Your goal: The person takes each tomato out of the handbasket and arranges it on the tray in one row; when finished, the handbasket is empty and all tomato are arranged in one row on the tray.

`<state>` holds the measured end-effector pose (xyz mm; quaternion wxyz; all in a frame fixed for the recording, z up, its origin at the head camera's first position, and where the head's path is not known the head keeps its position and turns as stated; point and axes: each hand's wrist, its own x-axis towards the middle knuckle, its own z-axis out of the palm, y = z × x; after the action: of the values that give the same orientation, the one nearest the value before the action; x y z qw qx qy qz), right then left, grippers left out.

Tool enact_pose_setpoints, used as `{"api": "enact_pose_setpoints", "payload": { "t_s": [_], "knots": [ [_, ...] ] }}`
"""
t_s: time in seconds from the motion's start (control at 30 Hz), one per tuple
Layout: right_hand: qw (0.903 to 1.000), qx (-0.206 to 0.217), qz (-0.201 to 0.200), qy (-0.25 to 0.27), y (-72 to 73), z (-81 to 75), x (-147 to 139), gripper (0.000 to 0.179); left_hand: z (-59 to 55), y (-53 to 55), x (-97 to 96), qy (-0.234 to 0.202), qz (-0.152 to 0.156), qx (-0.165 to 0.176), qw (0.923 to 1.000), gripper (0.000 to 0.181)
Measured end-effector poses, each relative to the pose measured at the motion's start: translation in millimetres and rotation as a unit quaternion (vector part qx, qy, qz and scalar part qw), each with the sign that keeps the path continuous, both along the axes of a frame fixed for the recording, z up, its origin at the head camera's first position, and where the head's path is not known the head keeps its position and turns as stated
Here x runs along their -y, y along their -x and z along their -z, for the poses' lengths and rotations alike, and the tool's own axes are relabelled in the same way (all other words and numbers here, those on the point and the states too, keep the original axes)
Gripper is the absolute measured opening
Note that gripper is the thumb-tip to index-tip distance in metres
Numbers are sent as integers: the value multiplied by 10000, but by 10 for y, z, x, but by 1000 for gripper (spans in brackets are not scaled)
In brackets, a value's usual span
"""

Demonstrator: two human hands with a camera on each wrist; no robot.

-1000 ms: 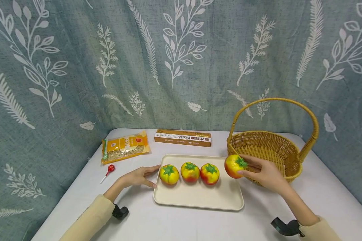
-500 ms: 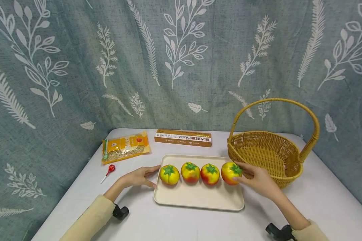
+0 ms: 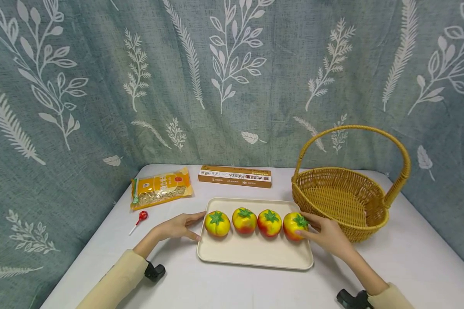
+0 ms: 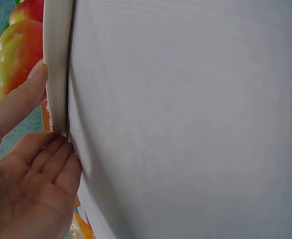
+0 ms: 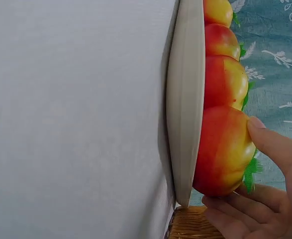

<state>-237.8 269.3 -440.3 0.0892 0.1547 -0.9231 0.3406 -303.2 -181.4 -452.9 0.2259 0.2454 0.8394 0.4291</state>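
Note:
Four would exceed the count, so several yellow-and-red persimmons with green leafy tops stand in a row on a cream tray [image 3: 251,255]. My right hand [image 3: 328,234] holds the rightmost persimmon [image 3: 291,225], which sits at the tray's right end. In the right wrist view its thumb lies on one side of the persimmon [image 5: 223,149], with fingers against the other. At the tray's left edge is my left hand [image 3: 178,227], its thumb and fingers spread and touching the rim. The leftmost persimmon [image 3: 217,225] lies beside it, apart from the fingers in the head view.
A wicker basket [image 3: 334,184] with a tall handle stands behind my right hand. Along the back lie a pasta box [image 3: 234,177] and an orange food bag [image 3: 161,189]. A red lollipop [image 3: 141,216] is left of the tray. A patterned curtain [image 3: 232,86] hangs behind the table.
My right hand has moved left and down from beside the basket, bringing the persimmon onto the tray's right end. The left hand has stayed at the tray's edge.

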Motion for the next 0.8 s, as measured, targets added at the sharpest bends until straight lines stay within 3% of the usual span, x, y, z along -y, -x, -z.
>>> {"api": "enact_pose_setpoints", "payload": {
  "t_s": [0.27, 0.8],
  "knots": [
    [9997, -159, -182, -52, -3, -19, 37, 65, -15, -10, -3, 46, -38, -69, 10000, 85],
    [9996, -178, -92, -215, 3, 14, -7, 67, 9, 3, -11, 51, -67, -72, 9999, 85]
  ]
}}
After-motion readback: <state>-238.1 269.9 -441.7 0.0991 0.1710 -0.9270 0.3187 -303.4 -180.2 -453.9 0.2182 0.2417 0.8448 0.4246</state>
